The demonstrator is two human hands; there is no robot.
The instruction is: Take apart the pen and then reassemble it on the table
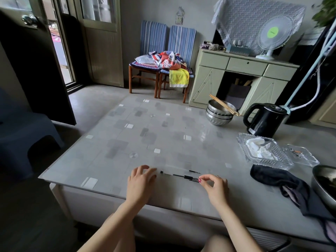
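The pen lies in pieces near the front edge of the grey table (138, 135). A thin refill with a black tip (166, 173) points left, a black grip piece (187, 177) lies to its right, and a short dark part (194, 172) rests just behind them. My left hand (141, 180) rests flat on the table left of the refill, fingers spread, holding nothing. My right hand (215, 186) sits at the right end of the parts, thumb and forefinger pinched at the end of the black piece. Whether it truly grips it is unclear.
On the right stand a glass tray with tissues (263, 151), a smaller glass ashtray (302, 154), a dark cloth (280, 182), a metal bowl's edge (325, 184), a black kettle (264, 119) and stacked steel bowls with chopsticks (220, 113). Two chairs (163, 59) stand beyond the table.
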